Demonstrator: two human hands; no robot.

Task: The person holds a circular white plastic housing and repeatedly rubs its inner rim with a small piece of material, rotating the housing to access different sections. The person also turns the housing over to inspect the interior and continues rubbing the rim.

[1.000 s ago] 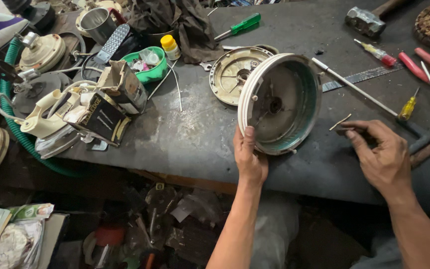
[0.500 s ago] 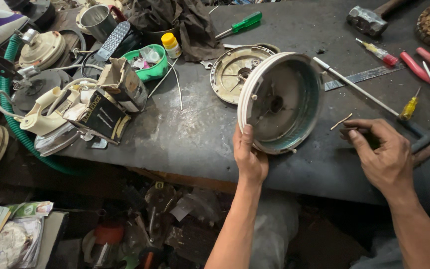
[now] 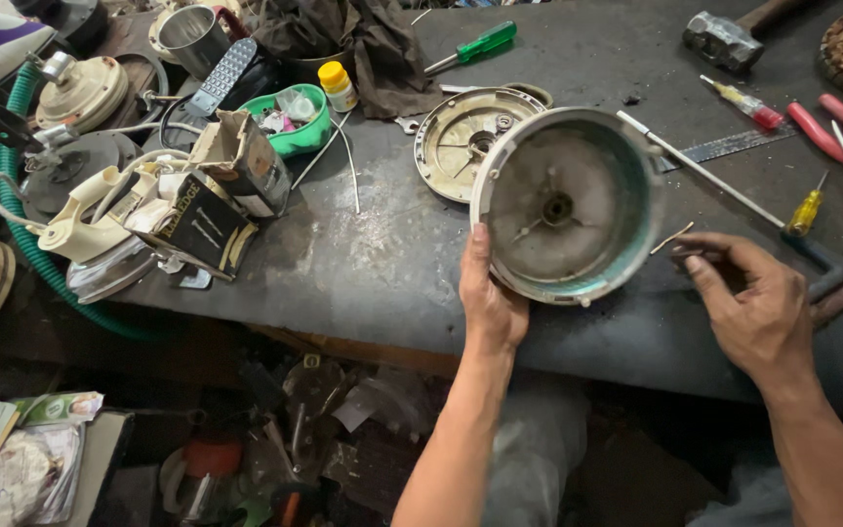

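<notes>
My left hand (image 3: 492,303) grips the lower left rim of a round metal bowl-shaped housing (image 3: 568,205), tilted up on edge with its open side facing me; a hub sits at its centre. To the right, my right hand (image 3: 753,307) rests on the dark workbench (image 3: 382,263), its fingertips pinched on a small thin pin-like part (image 3: 687,252). Behind the housing lies a flat round metal plate (image 3: 461,137). A long thin metal rod (image 3: 704,171) runs diagonally just right of the housing.
Screwdrivers (image 3: 470,47) (image 3: 804,210), red-handled pliers (image 3: 836,132), a hammer (image 3: 724,39) and a ruler lie on the bench at the back and right. A green tray (image 3: 295,122), a torn box (image 3: 236,161), an old iron and a green hose (image 3: 41,263) crowd the left. Clutter lies below the bench edge.
The housing has tipped slightly so its inside faces me more. My right hand has shifted a little on the bench, fingers still pinched.
</notes>
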